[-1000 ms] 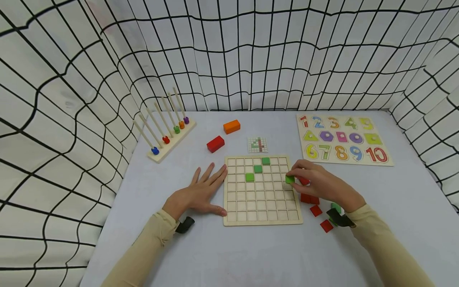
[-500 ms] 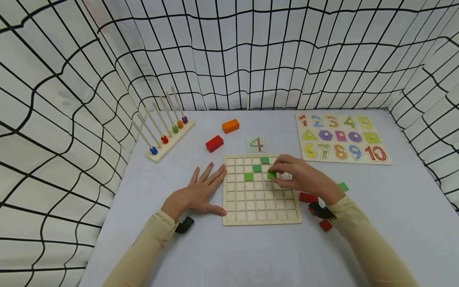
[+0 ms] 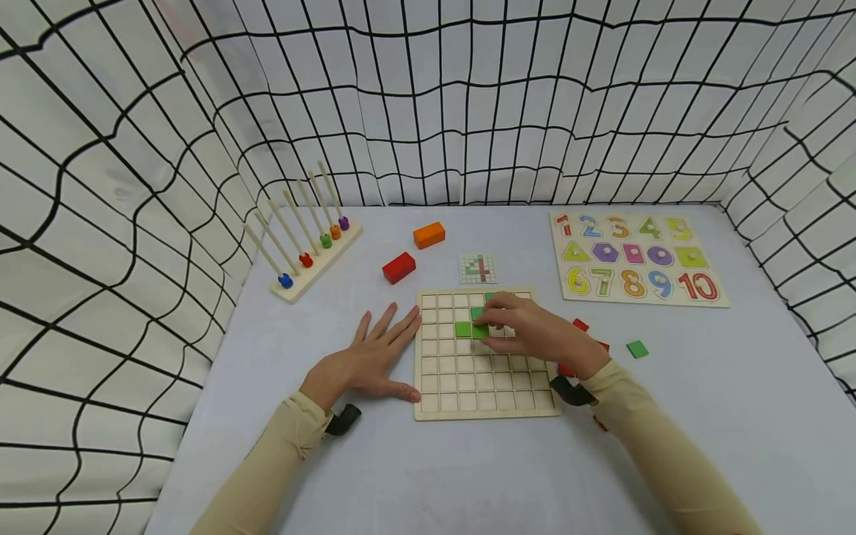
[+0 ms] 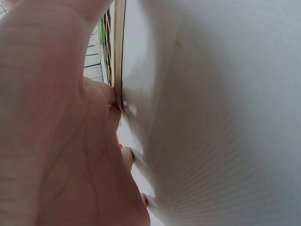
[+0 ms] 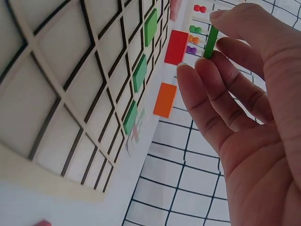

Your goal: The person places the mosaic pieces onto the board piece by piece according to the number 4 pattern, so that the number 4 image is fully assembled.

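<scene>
My right hand (image 3: pixel 524 327) pinches a green square tile (image 5: pixel 211 42) between thumb and fingertips, held over the wooden grid board (image 3: pixel 461 405). In the head view the tile overlaps a cell just right of a lighter green tile (image 3: pixel 463 329) lying in the board. Two more green tiles sit up and to the right, partly covered by the hand; the right wrist view shows all three placed tiles (image 5: pixel 139 73) in a diagonal. My left hand (image 3: pixel 364 368) lies spread on the table, with fingertips and thumb right at the board's left edge.
Loose red tiles (image 3: pixel 579 325) and a green tile (image 3: pixel 637 348) lie right of the board. Behind it are a small pattern card (image 3: pixel 478 269), a red block (image 3: pixel 399 267) and an orange block (image 3: pixel 429 235). A peg stand (image 3: pixel 314 260) and a number puzzle (image 3: pixel 638 256) flank these.
My right hand has carried the pinched green tile leftward from the board's right edge to beside the lighter green tile. The left hand stays in place.
</scene>
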Demonstrator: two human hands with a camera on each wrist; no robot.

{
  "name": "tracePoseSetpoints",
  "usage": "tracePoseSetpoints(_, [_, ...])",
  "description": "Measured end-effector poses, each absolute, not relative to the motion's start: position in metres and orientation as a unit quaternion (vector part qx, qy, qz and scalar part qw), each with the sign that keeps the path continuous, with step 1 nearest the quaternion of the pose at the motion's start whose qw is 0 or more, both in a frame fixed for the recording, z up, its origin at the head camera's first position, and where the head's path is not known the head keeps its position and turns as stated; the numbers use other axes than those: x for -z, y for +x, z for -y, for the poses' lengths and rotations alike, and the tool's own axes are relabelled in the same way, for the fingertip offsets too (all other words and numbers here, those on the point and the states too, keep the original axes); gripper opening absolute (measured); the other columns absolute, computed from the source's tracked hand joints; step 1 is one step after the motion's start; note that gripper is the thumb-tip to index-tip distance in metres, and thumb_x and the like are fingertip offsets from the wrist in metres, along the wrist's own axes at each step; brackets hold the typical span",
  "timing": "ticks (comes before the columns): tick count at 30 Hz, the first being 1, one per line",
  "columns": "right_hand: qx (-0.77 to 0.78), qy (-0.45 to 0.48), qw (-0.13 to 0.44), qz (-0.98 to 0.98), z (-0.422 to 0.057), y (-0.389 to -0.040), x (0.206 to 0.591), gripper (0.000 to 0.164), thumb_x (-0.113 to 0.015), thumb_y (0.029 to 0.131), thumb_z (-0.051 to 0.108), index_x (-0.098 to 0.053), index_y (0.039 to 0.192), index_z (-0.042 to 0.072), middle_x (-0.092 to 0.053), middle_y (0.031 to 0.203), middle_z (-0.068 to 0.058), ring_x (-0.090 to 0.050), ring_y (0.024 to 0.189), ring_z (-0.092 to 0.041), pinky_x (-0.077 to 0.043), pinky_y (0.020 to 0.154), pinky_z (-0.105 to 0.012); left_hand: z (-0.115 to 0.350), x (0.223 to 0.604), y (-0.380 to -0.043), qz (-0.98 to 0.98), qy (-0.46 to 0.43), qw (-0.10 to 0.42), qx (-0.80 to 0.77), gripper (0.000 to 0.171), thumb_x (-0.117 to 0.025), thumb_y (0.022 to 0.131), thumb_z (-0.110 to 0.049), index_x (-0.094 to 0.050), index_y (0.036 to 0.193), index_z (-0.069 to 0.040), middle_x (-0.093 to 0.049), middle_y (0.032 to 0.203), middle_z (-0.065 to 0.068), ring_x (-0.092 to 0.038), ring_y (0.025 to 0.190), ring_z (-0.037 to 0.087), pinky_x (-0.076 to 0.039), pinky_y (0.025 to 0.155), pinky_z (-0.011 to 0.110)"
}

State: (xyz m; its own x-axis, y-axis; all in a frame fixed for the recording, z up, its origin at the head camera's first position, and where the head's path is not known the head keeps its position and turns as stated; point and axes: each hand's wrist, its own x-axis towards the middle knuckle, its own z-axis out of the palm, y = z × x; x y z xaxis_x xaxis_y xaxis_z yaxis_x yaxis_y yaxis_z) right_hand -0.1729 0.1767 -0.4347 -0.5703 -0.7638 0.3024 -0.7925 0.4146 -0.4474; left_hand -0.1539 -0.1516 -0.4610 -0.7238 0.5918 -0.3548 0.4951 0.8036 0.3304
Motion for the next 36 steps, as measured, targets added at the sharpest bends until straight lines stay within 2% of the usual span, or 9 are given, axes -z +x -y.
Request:
tracePoseSetpoints(13, [-0.241, 0.466, 0.002, 0.851, -0.139, -0.177, 0.449, 0.019, -0.085, 0.094, 0.016, -0.080, 0.110, 0.007, -0.069, 0.106, -0.006, -0.064, 0.094, -0.017, -0.061, 0.085, -0.025, 0.154, 0.463, -0.155, -0.922, 0.295, 0.228, -0.099, 0.132, -0.072, 0.084, -0.078, 0.000, 0.174, -0.015, 0.007, 0.184, 0.002, 0.014, 0.169, 0.040, 0.008, 0.131, 0.073])
tracePoseSetpoints(21, [-0.204, 0.479, -0.002, 0.854, -0.123, -0.179, 0.463, 0.008, -0.084, 0.094, 0.016, -0.082, 0.099, 0.009, -0.067, 0.098, -0.005, -0.058, 0.087, -0.014, -0.056, 0.079, -0.023, 0.152, 0.464, -0.153, -0.921, 0.298, 0.228, -0.101, 0.131, -0.073, 0.085, -0.077, -0.001, 0.174, -0.015, 0.006, 0.184, 0.002, 0.014, 0.169, 0.040, 0.009, 0.131, 0.073])
tracePoseSetpoints(30, [-0.207, 0.476, -0.027, 0.854, -0.117, -0.180, 0.462, 0.009, -0.082, 0.096, 0.017, -0.085, 0.102, 0.011, -0.068, 0.097, -0.004, -0.059, 0.088, -0.014, -0.057, 0.080, -0.023, 0.153, 0.463, -0.155, -0.921, 0.299, 0.227, -0.101, 0.131, -0.073, 0.085, -0.077, 0.000, 0.174, -0.016, 0.008, 0.184, 0.001, 0.015, 0.169, 0.039, 0.009, 0.131, 0.073])
tracePoseSetpoints(36, [-0.219, 0.491, -0.022, 0.843, -0.118, -0.180, 0.458, 0.007, -0.084, 0.093, 0.012, -0.085, 0.098, 0.007, -0.068, 0.095, -0.006, -0.060, 0.087, -0.014, -0.058, 0.079, -0.023, 0.152, 0.464, -0.156, -0.920, 0.300, 0.228, -0.104, 0.131, -0.073, 0.085, -0.077, 0.001, 0.174, -0.016, 0.008, 0.184, 0.000, 0.016, 0.169, 0.039, 0.010, 0.131, 0.072])
